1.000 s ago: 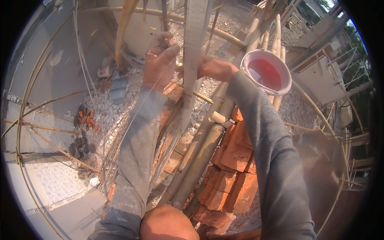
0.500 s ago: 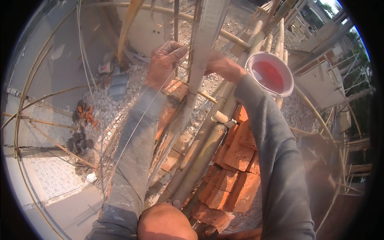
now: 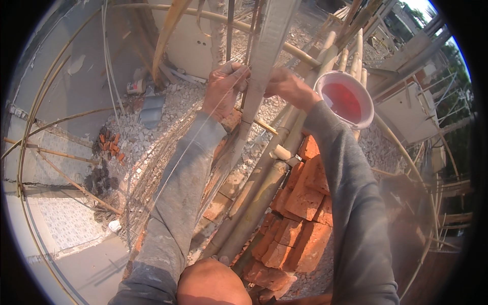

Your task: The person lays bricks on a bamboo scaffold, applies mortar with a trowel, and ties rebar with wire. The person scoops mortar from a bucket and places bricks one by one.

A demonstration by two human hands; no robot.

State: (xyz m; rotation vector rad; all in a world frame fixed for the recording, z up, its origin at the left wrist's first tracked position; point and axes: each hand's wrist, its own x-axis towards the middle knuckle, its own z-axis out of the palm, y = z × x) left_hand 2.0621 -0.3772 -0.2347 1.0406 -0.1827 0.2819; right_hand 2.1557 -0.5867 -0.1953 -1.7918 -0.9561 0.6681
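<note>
Hands (image 3: 224, 91) either side of flat-faced post (image 3: 272, 46), left pinching thin string (image 3: 187, 148)

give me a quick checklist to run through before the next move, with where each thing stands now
1. Hands on opposite sides of the pale post: ok, left hand on its left, right hand on its right.
2. Left hand's grip on the thin line: cannot tell, fingers are bent together but the contact is unclear.
3. Right hand's fingertips in sight: not ok, they are blurred beside the post.
4. Line clear of the left sleeve: cannot tell, it crosses over it in this view.
5. Stacked bricks apart from both hands: ok.
</note>
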